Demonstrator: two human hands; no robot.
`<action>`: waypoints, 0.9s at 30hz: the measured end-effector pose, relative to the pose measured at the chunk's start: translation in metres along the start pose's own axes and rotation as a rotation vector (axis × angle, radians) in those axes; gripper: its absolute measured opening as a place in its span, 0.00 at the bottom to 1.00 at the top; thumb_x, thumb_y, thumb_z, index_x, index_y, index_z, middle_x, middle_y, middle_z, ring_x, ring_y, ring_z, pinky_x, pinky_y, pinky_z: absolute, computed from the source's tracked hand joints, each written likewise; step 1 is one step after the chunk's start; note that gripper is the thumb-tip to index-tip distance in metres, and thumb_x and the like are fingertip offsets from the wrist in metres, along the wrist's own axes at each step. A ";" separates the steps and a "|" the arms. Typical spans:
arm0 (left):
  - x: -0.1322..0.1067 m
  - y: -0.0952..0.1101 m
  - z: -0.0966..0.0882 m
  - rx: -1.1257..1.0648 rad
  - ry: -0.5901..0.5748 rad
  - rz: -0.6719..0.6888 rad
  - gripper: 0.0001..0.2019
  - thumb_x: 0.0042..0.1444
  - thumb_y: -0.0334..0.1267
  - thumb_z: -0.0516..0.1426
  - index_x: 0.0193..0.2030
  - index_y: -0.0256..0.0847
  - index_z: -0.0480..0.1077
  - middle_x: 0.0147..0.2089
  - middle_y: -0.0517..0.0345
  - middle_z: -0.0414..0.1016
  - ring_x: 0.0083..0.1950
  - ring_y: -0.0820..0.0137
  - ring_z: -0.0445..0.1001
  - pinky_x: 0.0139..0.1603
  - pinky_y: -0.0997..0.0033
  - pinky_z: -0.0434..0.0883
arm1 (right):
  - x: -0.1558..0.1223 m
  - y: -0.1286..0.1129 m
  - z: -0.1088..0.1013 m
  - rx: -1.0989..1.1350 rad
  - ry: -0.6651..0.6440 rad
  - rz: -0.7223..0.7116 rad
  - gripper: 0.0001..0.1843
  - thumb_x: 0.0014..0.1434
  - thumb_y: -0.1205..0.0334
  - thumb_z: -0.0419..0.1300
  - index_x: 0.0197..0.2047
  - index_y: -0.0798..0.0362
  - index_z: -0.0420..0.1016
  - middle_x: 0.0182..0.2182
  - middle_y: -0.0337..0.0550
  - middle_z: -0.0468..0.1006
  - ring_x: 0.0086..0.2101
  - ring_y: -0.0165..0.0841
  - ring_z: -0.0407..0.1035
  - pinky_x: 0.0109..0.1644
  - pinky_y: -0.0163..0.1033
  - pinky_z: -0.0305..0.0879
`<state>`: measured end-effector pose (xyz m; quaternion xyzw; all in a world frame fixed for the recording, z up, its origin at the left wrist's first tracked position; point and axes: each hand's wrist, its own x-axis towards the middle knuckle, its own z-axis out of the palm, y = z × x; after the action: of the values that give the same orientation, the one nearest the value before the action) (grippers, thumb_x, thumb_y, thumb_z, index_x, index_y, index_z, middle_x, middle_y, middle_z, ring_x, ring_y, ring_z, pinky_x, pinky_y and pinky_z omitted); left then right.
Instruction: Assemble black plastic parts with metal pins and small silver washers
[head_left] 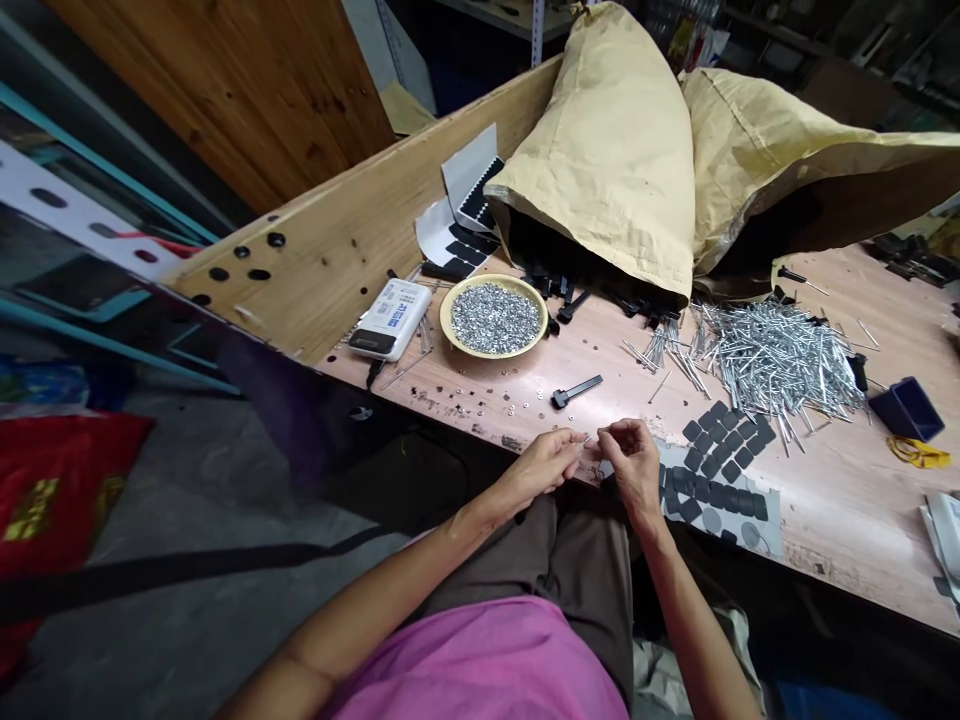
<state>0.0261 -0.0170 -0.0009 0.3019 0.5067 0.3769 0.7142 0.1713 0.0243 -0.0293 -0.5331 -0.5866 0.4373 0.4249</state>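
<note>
My left hand (550, 462) and my right hand (631, 462) meet at the near edge of the wooden table (847, 500), fingertips pinched together on a small metal part between them, too small to name. A sheet of black adhesive pads (716, 490) lies just right of my right hand. A black plastic part (576, 391) lies on the table a little beyond my hands. A yellow bowl (496, 317) full of small metal nuts or washers sits farther back.
A heap of thin metal pins (772, 355) spreads at the right. Two tan sacks (622, 150) spill black parts at the back. A white device (391, 318) lies left of the bowl. A small blue box (906, 408) stands at right.
</note>
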 end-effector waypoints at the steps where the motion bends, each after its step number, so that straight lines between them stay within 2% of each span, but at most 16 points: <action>1: -0.001 0.000 0.002 0.008 -0.007 0.008 0.16 0.53 0.47 0.55 0.43 0.36 0.66 0.19 0.71 0.58 0.14 0.84 0.47 0.15 0.80 0.41 | -0.002 -0.003 0.000 0.070 0.021 0.030 0.11 0.48 0.58 0.62 0.31 0.50 0.65 0.27 0.37 0.74 0.26 0.31 0.71 0.29 0.36 0.68; 5: -0.002 0.001 0.010 0.044 -0.041 0.057 0.17 0.52 0.49 0.55 0.40 0.36 0.67 0.18 0.71 0.58 0.15 0.83 0.48 0.16 0.80 0.43 | -0.010 -0.014 -0.001 0.182 0.042 0.065 0.13 0.46 0.59 0.65 0.32 0.50 0.64 0.26 0.36 0.76 0.26 0.31 0.73 0.31 0.36 0.69; 11: -0.002 -0.002 0.013 0.048 -0.091 0.145 0.18 0.50 0.52 0.55 0.37 0.37 0.66 0.18 0.71 0.57 0.15 0.83 0.48 0.17 0.79 0.44 | -0.018 -0.015 -0.006 0.154 0.065 -0.034 0.10 0.48 0.62 0.63 0.32 0.50 0.65 0.26 0.37 0.78 0.26 0.31 0.74 0.32 0.37 0.72; 15: -0.002 -0.004 0.015 0.063 -0.088 0.165 0.18 0.50 0.53 0.54 0.36 0.37 0.66 0.18 0.71 0.57 0.15 0.83 0.47 0.16 0.80 0.44 | -0.025 -0.010 -0.009 0.026 0.098 -0.202 0.07 0.52 0.64 0.61 0.35 0.50 0.66 0.29 0.38 0.79 0.29 0.31 0.76 0.36 0.37 0.74; 19: -0.002 -0.004 0.020 0.105 -0.074 0.158 0.19 0.51 0.52 0.52 0.37 0.37 0.68 0.18 0.71 0.56 0.15 0.82 0.48 0.16 0.80 0.45 | -0.028 -0.007 -0.013 -0.246 0.135 -0.502 0.06 0.56 0.68 0.59 0.38 0.50 0.69 0.30 0.39 0.79 0.30 0.31 0.76 0.37 0.36 0.74; 21: -0.002 -0.005 0.021 0.135 -0.062 0.160 0.19 0.52 0.52 0.51 0.38 0.36 0.70 0.18 0.70 0.56 0.16 0.82 0.49 0.17 0.79 0.46 | -0.027 -0.007 -0.017 -0.369 0.094 -0.652 0.06 0.58 0.69 0.56 0.38 0.49 0.71 0.31 0.41 0.79 0.32 0.32 0.75 0.38 0.36 0.73; 23: -0.002 -0.005 0.019 0.160 -0.067 0.169 0.20 0.53 0.51 0.51 0.39 0.36 0.72 0.18 0.70 0.56 0.16 0.81 0.50 0.17 0.79 0.47 | -0.026 -0.011 -0.023 -0.431 0.029 -0.709 0.08 0.59 0.70 0.55 0.39 0.50 0.71 0.32 0.42 0.79 0.33 0.32 0.75 0.38 0.36 0.73; 27: -0.005 -0.001 0.012 0.172 -0.176 0.169 0.22 0.51 0.50 0.54 0.44 0.33 0.72 0.18 0.69 0.57 0.18 0.81 0.52 0.18 0.79 0.48 | -0.020 -0.027 -0.039 -0.405 -0.152 -0.614 0.07 0.59 0.69 0.56 0.40 0.49 0.72 0.31 0.41 0.78 0.32 0.32 0.74 0.36 0.35 0.72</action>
<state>0.0363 -0.0226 0.0041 0.4356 0.4452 0.3630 0.6930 0.2039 0.0053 0.0062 -0.3716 -0.8237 0.2030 0.3773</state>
